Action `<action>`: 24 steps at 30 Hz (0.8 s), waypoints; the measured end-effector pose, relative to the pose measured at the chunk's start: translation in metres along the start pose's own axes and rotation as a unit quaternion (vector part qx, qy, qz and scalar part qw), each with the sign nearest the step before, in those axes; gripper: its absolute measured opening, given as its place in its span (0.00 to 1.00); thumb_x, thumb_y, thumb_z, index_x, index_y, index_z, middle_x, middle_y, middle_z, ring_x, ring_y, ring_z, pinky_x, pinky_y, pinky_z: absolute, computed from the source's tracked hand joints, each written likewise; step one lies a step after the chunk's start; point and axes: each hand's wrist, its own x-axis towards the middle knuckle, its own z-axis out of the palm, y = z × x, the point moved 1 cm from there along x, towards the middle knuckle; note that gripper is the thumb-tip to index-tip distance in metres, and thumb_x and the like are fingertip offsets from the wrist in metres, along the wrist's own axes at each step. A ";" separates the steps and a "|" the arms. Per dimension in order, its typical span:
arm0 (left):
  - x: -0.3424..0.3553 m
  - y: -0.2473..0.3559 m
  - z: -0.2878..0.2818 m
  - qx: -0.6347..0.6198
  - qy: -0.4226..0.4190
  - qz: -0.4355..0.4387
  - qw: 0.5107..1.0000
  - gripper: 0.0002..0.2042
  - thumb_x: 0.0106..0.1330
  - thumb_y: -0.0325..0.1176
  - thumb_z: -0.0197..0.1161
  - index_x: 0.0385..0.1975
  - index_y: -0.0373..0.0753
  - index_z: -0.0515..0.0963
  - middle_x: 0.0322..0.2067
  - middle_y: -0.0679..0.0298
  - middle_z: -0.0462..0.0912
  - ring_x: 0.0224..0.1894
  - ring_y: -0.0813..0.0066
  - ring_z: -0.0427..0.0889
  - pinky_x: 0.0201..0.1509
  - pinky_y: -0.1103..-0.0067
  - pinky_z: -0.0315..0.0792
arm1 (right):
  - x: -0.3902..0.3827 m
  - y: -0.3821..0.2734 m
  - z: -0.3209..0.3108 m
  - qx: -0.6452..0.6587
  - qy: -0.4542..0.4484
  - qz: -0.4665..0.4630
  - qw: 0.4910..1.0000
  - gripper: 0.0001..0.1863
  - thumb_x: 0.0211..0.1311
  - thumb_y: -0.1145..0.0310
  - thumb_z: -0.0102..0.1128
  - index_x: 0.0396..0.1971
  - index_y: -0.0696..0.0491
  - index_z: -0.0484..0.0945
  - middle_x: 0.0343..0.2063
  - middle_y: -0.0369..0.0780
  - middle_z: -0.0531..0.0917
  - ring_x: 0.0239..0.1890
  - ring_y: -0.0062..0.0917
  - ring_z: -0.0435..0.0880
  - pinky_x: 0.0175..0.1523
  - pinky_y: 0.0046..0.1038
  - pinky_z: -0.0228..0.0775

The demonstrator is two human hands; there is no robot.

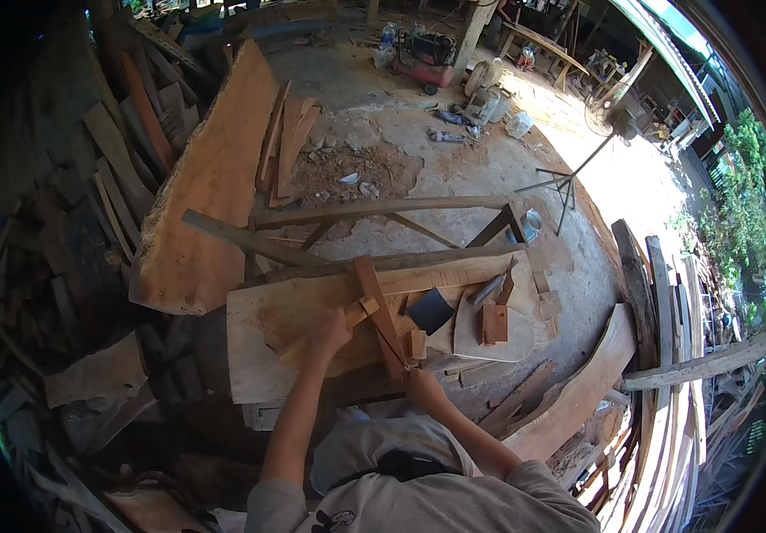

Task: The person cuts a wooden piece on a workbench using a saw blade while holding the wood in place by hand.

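Note:
My left hand (333,330) is closed around a light wooden piece (367,306), whose squared end lies against a long reddish-brown board (370,284). That board runs slantwise across the wooden workbench top (254,329). At the board's near end my right hand (422,387) is closed; a small thin thing shows by its fingers, too small to name. Right of the board are a dark flat sheet (430,311) and a small wood block (418,344). A reddish block with a hole (494,325) sits on a pale rounded board (467,333), near a greyish tool (488,290).
A large live-edge slab (210,191) leans beyond the bench at left. Stacked planks (662,355) line the right side, with scrap wood (67,293) piled at left. Farther off stand a red air compressor (423,62) and a fan on a tripod (569,178).

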 end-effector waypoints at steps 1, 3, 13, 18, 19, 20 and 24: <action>0.001 -0.003 0.003 -0.009 -0.001 -0.007 1.000 0.19 0.42 0.39 0.62 0.32 0.33 0.70 0.27 0.53 0.75 0.33 0.58 0.75 0.38 0.69 0.69 | -0.004 0.001 -0.002 0.008 -0.006 -0.019 1.000 0.13 0.52 0.67 0.41 0.24 0.61 0.72 0.20 0.54 0.74 0.26 0.47 0.74 0.32 0.42 0.66; 0.005 -0.012 0.003 -0.020 0.023 0.021 0.999 0.22 0.40 0.41 0.64 0.33 0.32 0.70 0.28 0.52 0.75 0.35 0.57 0.74 0.39 0.70 0.69 | -0.007 0.000 -0.004 0.021 -0.007 -0.038 0.999 0.14 0.53 0.66 0.41 0.24 0.62 0.72 0.20 0.54 0.74 0.26 0.48 0.74 0.32 0.43 0.65; 0.021 -0.023 -0.010 -0.118 -0.125 0.006 0.985 0.25 0.35 0.41 0.65 0.34 0.33 0.71 0.32 0.50 0.75 0.37 0.57 0.74 0.41 0.71 0.67 | -0.019 0.005 0.006 0.060 0.049 -0.033 0.996 0.10 0.53 0.68 0.41 0.31 0.60 0.62 0.17 0.55 0.73 0.24 0.50 0.72 0.31 0.47 0.61; 0.009 -0.010 -0.016 -0.050 -0.050 0.024 0.997 0.19 0.39 0.36 0.63 0.32 0.34 0.71 0.30 0.51 0.75 0.35 0.57 0.74 0.37 0.70 0.68 | -0.020 0.000 0.003 0.033 0.043 -0.049 0.997 0.09 0.53 0.69 0.41 0.30 0.59 0.62 0.17 0.55 0.73 0.24 0.50 0.73 0.31 0.46 0.62; 0.006 -0.007 -0.016 -0.035 -0.019 0.037 0.999 0.17 0.42 0.34 0.62 0.32 0.34 0.70 0.29 0.50 0.75 0.34 0.56 0.74 0.35 0.70 0.69 | -0.013 -0.005 0.003 0.013 0.038 -0.035 0.999 0.09 0.52 0.69 0.40 0.30 0.59 0.62 0.18 0.54 0.74 0.25 0.48 0.74 0.30 0.44 0.64; 0.002 -0.004 -0.015 -0.041 -0.024 0.039 0.998 0.17 0.42 0.34 0.62 0.32 0.34 0.70 0.29 0.50 0.75 0.34 0.56 0.74 0.35 0.70 0.69 | -0.004 -0.011 0.005 -0.026 0.005 0.005 1.000 0.09 0.52 0.69 0.40 0.31 0.58 0.63 0.19 0.53 0.75 0.25 0.47 0.75 0.30 0.43 0.66; -0.007 0.005 -0.014 0.004 0.020 0.011 1.000 0.11 0.46 0.32 0.60 0.27 0.35 0.70 0.26 0.53 0.75 0.32 0.59 0.75 0.32 0.69 0.70 | 0.064 -0.050 0.006 -0.043 0.050 -0.055 0.996 0.08 0.54 0.69 0.38 0.28 0.59 0.65 0.21 0.52 0.75 0.26 0.43 0.77 0.28 0.38 0.69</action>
